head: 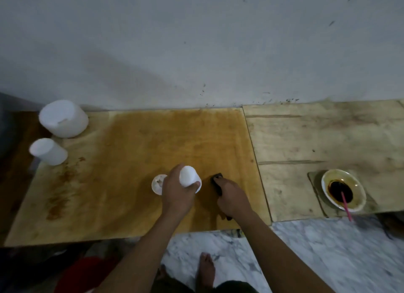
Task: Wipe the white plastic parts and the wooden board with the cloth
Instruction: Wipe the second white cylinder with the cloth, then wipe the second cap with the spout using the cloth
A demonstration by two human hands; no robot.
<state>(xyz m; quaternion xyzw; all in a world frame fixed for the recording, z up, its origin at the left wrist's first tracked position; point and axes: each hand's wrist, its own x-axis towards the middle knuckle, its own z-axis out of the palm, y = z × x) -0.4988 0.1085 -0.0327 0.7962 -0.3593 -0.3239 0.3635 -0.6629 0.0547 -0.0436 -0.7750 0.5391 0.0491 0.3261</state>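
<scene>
My left hand [177, 191] grips a white plastic cylinder [189, 179] just above the brown-stained wooden board [153, 144]. A small white plastic cap [157, 184] lies on the board right beside that hand, partly hidden by it. My right hand [232, 197] holds a dark cloth [217, 179] and presses it onto the board just right of the cylinder. Two more white plastic parts stand at the board's left end: a large cylinder [63, 118] at the back and a smaller one [48, 151] in front of it.
A paler, unstained board [323, 139] adjoins on the right. On it stands a white bowl [343, 190] of dark liquid with a pink stick [346, 205] in it. A grey wall rises behind. Marble floor [317, 253] and my bare feet lie below.
</scene>
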